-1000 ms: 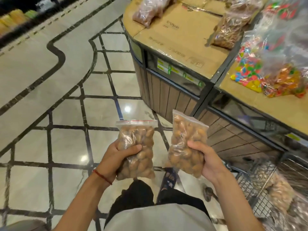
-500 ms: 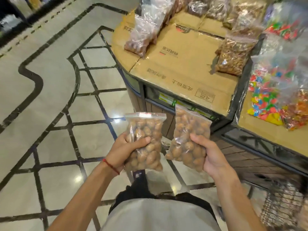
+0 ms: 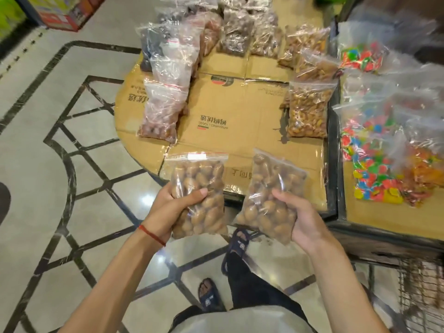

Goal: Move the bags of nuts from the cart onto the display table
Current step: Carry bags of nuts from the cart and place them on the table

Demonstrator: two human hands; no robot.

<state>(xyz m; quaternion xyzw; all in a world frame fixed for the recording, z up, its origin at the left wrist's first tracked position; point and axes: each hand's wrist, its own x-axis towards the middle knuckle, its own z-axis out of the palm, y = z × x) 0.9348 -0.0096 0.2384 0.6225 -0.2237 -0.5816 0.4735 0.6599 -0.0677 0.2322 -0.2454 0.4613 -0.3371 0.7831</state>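
Observation:
My left hand (image 3: 171,212) grips a clear zip bag of brown nuts (image 3: 199,186), held upright. My right hand (image 3: 304,222) grips a second bag of the same nuts (image 3: 266,200), tilted to the right. Both bags hang just over the near edge of the display table (image 3: 240,131), which is covered with flattened cardboard. Several bags of nuts lie on it: a row on the left (image 3: 163,111) and a row on the right (image 3: 308,111). The wire cart (image 3: 420,292) shows at the bottom right corner.
Bags of coloured candy (image 3: 374,164) fill the neighbouring table section on the right, behind a dark metal divider (image 3: 332,150). More dark nut bags (image 3: 235,34) line the table's far side. Tiled floor lies to the left; my feet in sandals (image 3: 236,243) stand below.
I have stepped closer to the table, and both bags now hang over its near edge. More of the tabletop and its rows of bags has come into view.

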